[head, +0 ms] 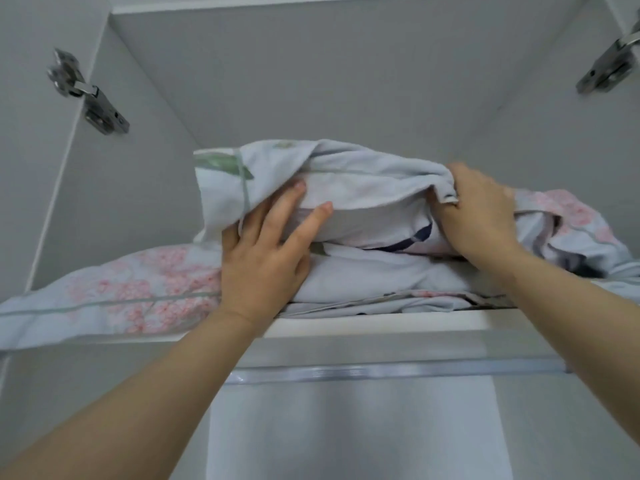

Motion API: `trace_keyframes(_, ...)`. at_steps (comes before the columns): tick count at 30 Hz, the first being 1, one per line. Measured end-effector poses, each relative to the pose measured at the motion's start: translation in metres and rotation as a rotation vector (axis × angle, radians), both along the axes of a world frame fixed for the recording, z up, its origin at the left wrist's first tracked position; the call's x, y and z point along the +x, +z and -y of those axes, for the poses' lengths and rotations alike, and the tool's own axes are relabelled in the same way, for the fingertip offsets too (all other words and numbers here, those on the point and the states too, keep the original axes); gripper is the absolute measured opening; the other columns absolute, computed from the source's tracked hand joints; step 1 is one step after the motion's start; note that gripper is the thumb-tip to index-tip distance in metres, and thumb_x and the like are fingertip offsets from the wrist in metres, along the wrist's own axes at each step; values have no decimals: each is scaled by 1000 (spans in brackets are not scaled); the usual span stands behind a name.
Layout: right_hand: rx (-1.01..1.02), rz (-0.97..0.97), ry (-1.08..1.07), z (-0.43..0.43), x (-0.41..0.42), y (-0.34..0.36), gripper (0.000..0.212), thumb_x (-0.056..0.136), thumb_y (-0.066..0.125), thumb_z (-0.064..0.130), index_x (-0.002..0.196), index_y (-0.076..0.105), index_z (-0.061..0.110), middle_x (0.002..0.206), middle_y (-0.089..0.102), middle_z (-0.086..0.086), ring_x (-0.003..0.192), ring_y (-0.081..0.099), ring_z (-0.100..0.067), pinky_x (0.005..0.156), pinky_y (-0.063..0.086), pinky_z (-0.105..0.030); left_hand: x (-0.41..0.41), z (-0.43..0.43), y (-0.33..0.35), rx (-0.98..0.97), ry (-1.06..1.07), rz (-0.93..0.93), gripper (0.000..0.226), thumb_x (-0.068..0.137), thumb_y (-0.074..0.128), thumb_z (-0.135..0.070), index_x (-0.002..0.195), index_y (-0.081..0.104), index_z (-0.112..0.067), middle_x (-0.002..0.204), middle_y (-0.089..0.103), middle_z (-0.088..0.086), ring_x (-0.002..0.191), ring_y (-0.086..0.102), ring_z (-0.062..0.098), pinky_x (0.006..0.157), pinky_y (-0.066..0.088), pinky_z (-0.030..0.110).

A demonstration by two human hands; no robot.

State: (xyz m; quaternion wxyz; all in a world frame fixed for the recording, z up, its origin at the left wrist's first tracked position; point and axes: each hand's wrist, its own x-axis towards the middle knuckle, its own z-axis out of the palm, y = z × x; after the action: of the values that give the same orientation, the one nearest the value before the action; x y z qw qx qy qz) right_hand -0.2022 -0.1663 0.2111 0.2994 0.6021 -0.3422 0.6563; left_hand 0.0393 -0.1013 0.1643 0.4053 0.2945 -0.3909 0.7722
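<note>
Metal shone on the left wall of the cupboard [311, 81], where a left hinge [88, 93] sat up high. Below it, a flowery cover [114, 299] with pink blossoms lay on the shelf [381, 323], and its left end hung over the front edge.

Next came the left hand [266, 258]. It was open and flat, with its fingers [298, 190] nearly straight. They pressed on the front of a pale blue bundle [363, 188]. A loose flap of the bundle, with a green leaf on it, draped over the top of the hand. The thumb could not be seen well.

The pale blue bundle sat in the middle of the shelf, on top of the flowery cover and more folded cloth. It was folded but lumpy, and a dark blue patch showed low on its right side.

The right hand [478, 213] was at the right end of the bundle. Its fingers were curled tight over the top fold, and it gripped the cloth there. A small hem poked out beside the knuckles.

Past that hand, more pink and blue cloth [575, 223] lay crumpled on the shelf. A right hinge [609, 64] sat up high on the right wall. Under the shelf ran a shiny rail [381, 374].
</note>
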Motion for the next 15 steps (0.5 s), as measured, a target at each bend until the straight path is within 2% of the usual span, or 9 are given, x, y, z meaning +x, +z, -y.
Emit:
trace_keyframes(4,56,139,12,-1,-7,-8,49,81,33,41,101,56,2,107,55,-30,101,49,-46,83,39,-49,0,2,0,-25,22,-3,57,73,62,-19,125,44,-31,132,37,4,119,39,29,97,33,51)
trace_keyframes(7,32,43,18,-21,14,-15,55,76,39,49,117,56,16,120,54,-19,110,47,-40,91,36,-48,-5,-2,-9,-1,-19,133,48,77,60,-22,122,48,-30,129,40,4,119,41,31,97,33,46)
trace_keyframes(9,37,-72,27,-31,30,-14,49,82,42,50,125,52,28,126,54,-7,116,44,-34,96,32,-47,-18,-6,-20,2,-26,334,35,84,54,-27,119,51,-32,127,45,0,119,46,26,97,35,42)
trace_keyframes(11,53,-120,31,-35,38,-12,39,87,44,46,124,52,34,127,56,1,117,42,-30,96,28,-45,-37,-10,-25,-31,-38,426,29,89,51,-31,119,51,-33,127,47,-3,125,43,24,103,32,41)
trace_keyframes(13,61,-152,66,-37,35,-13,40,85,41,47,120,54,36,125,57,7,115,43,-26,90,27,-40,-54,-15,-17,-60,-39,334,37,89,48,-22,124,48,-30,131,45,0,131,36,26,110,25,43)
trace_keyframes(15,51,-170,147,-38,28,-14,43,78,38,49,114,58,35,117,61,9,112,45,-24,82,23,-35,-66,-21,-4,16,43,188,50,83,47,-12,131,46,-23,140,45,5,135,33,32,113,13,49)
